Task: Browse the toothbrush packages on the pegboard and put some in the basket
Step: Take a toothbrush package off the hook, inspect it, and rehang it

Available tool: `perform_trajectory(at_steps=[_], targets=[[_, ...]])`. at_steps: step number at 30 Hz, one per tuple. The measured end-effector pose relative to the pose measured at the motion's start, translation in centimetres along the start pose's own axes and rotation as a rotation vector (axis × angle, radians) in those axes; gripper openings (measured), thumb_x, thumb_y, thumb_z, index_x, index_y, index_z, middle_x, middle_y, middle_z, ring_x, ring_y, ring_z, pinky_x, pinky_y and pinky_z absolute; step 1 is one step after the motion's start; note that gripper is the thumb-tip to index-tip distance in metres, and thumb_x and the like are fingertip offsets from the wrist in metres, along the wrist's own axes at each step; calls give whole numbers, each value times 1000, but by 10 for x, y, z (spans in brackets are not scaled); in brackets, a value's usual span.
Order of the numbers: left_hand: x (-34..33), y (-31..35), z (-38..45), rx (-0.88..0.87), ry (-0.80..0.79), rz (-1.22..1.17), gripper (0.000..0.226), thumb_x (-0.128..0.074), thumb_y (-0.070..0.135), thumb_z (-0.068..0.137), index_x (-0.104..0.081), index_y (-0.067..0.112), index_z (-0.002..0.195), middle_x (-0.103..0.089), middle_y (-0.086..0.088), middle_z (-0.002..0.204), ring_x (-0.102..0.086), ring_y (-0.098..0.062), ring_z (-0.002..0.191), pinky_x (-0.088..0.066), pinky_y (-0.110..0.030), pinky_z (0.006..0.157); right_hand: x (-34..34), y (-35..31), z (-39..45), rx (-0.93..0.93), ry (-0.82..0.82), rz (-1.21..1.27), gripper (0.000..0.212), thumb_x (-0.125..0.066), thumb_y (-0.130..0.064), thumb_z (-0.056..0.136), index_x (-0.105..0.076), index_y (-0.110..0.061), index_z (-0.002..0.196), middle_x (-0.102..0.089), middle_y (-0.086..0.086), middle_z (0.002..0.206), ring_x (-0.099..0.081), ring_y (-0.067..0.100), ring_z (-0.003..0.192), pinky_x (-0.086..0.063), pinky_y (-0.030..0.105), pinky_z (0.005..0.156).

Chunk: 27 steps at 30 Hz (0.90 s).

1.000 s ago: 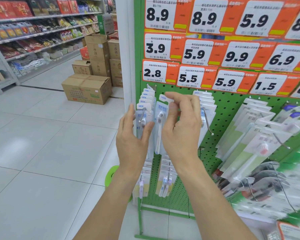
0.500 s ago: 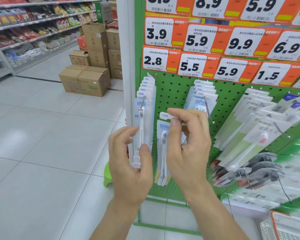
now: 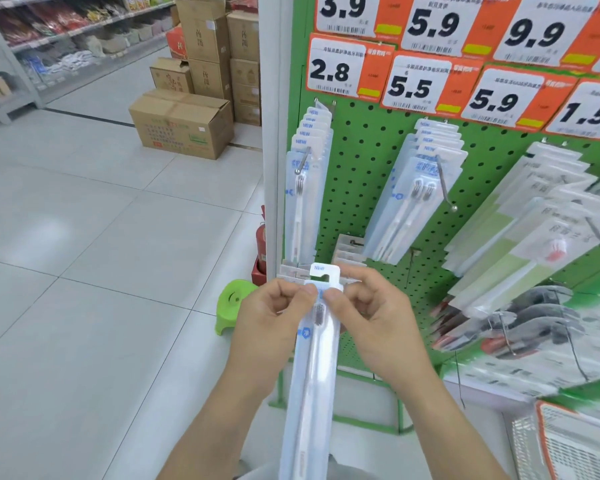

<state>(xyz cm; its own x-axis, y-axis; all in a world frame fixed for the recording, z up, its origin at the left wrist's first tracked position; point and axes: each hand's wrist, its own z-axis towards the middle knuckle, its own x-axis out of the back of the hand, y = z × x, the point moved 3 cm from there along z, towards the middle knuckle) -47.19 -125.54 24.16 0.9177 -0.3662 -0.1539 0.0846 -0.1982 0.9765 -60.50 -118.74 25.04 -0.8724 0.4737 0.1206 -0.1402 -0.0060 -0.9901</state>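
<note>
Left hand (image 3: 274, 317) and right hand (image 3: 371, 317) both pinch the top of one toothbrush package (image 3: 312, 368), its long axis running down toward the body. The basket (image 3: 568, 448) lies lower right, nearer the right hand.

long clear single-toothbrush package (image 3: 312, 358) in front of green perforated pegboard (image 3: 371, 161), between left hand (image 3: 267, 327) and right hand (image 3: 378, 323) | hanging row of clear toothbrush packs (image 3: 303, 202) above left hand | stacked brown cardboard boxes (image 3: 184, 124) on floor far left | small green plastic stool (image 3: 234, 303) at pegboard's foot
</note>
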Motion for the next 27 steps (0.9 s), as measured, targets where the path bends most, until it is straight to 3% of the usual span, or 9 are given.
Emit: perform_trajectory(at_steps=[3, 8, 12, 14, 18, 22, 27], targets=[[0, -10, -5, 64, 35, -36, 18, -68, 13, 93, -66, 1, 80, -70, -6, 73, -64, -22, 72, -52, -32, 69, -3, 15, -6, -81, 20, 95, 12, -72, -14, 91, -73, -19, 103, -72, 16, 74, -60, 19, 61, -52, 35, 60], [5, -24, -11, 67, 41, 22, 22, -68, 19, 94, -66, 2, 80, -73, -15, 77, -65, -26, 71, -54, -45, 76, -6, 32, -18, -159, -40, 166, 19, -69, -10, 94, -72, -16, 112, -75, 19, 87, -67, 29, 73, -57, 43, 67], [8, -29, -21, 66, -9, 113, 14, -62, 20, 97, -70, 8, 95, -77, -6, 85, -70, -20, 77, -57, -40, 76, -1, 36, -24, -112, -60, 150, 24, -70, -8, 94, -73, -21, 114, -76, 17, 92, -69, 40, 81, -59, 40, 70], [8, -33, -29, 73, -65, 157, 15, -59, 22, 99, -72, 15, 103, -78, -4, 92, -74, -24, 85, -58, -43, 82, 2, 36, -25, -106, -56, 133, 26, -69, -3, 93, -73, -22, 111, -75, 17, 91, -68, 32, 75, -58, 37, 68], [7, -38, -39, 9, -88, 250, 21, -57, 35, 101, -75, 24, 97, -74, -16, 91, -67, -42, 90, -54, -49, 82, 7, 39, -25, -212, -152, 249, 37, -66, 14, 88, -69, -12, 114, -76, 11, 90, -66, 18, 73, -54, 28, 59], [6, -38, -42, 5, -100, 258, 20, -54, 18, 102, -74, 18, 103, -78, -7, 91, -71, -32, 90, -56, -36, 81, 10, 42, -26, -253, -163, 338, 41, -66, 22, 82, -68, -6, 113, -75, 12, 87, -67, 18, 69, -54, 29, 53], [7, -47, -45, 252, -253, 114, 27, -56, -1, 98, -73, 12, 116, -78, -7, 103, -75, -21, 97, -60, -32, 87, 12, 58, -23, -341, -28, 413, 36, -65, 20, 83, -72, -5, 109, -78, 14, 89, -71, 19, 64, -54, 27, 52]])
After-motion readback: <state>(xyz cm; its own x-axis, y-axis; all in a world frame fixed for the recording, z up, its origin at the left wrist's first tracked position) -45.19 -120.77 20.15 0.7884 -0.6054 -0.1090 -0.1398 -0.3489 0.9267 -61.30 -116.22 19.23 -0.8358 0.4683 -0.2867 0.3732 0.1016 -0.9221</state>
